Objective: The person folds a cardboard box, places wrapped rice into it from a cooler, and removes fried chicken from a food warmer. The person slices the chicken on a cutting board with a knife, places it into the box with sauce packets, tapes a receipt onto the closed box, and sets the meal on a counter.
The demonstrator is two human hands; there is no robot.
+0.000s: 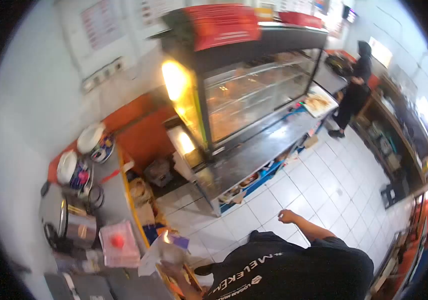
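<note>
My right hand (288,216) hangs over the white floor tiles at the end of my bent arm, its fingers curled in and nothing visible in them. At the lower left is my left hand (176,276), blurred, next to a crumpled clear plastic bag (168,254) by the side of the grey counter (131,287). Its fingers cannot be made out, nor whether they grip the bag. Between my arms shows the front of my black shirt (284,270) with white lettering.
A glass display case (254,97) stands on a metal table (224,175) ahead. On the left counter are a steel pot (81,229), patterned containers (76,172) and a pink package (119,244). Another person (358,85) in dark clothes stands far right, near wooden shelves (399,135).
</note>
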